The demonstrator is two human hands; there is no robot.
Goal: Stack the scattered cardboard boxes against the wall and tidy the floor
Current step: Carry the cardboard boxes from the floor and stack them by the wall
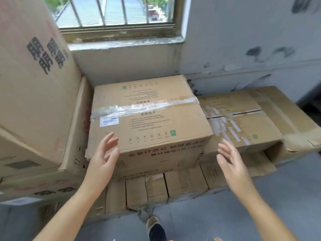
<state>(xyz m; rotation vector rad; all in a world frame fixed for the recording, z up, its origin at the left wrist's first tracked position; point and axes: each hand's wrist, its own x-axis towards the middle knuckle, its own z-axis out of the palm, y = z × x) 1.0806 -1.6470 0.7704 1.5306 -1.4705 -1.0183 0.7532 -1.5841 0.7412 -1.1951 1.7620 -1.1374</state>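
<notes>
— Under the barred window [111, 11], against the far wall [243, 40], what sits at centre?

— One taped box [147, 115], brown cardboard with a white label near its left edge and a strip of clear tape across the lid. It rests on other cardboard, with a row of flattened pieces [156, 190] standing on edge along the near side at floor level.

— And the hands?

— Both reach toward it. The left hand [104, 157] hovers at the near left corner, fingers spread and relaxed, gripping nothing; whether it brushes the cardboard cannot be told. The right hand [231, 160] is released too, palm turned inward, fingers straight, clear of the near right corner.

— What surrounds the taped box?

— To the left, a tall box [34, 80] with large black characters leans over a bigger box [73, 136] beneath it. To the right, a lower box [243, 122], its flaps slightly parted and patched with torn tape, lies on a flattened sheet [295, 119] against the wall.

— Anything nearer?

— A shoe [154, 226] on the grey floor [286, 197], between the forearms.
</notes>
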